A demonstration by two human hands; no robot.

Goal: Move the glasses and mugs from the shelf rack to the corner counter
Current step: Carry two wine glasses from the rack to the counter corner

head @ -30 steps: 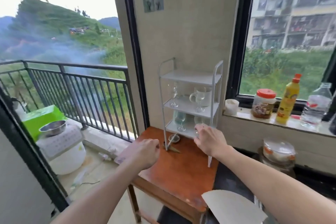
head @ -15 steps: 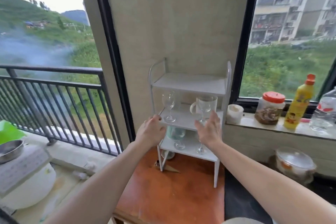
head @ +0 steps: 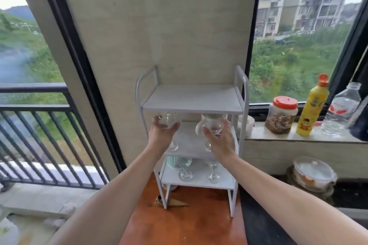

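the left hand (head: 162, 134) is cupped around the bowl of a clear stemmed glass (head: 166, 121) on the middle tier of the white shelf rack (head: 192, 101), fingers curled on either side of the bowl; the foot of that glass shows just below the hand, at the tier surface. the right hand (head: 220, 138) is wrapped in the same way around the bowl of a second stemmed glass (head: 214, 124) on the right half of the same tier, thumb on the left side, fingers on the right. whether either foot is lifted off the tier cannot be told. a white mug (head: 199, 130) stands just behind and left of the second glass, partly hidden. the top tier carries nothing. the bottom tier holds a pale green cup (head: 171, 162) at the left and two more stemmed glasses (head: 185, 169), upright and apart. the rack stands on a reddish-brown desk (head: 185, 226), against the wall between two windows. to the right, a stone sill (head: 278, 137) carries a small white cup (head: 248, 125), a red-lidded jar (head: 281, 114), a yellow bottle (head: 311, 109) and a clear plastic bottle (head: 341, 110). a lidded container (head: 313, 174) sits below the sill.
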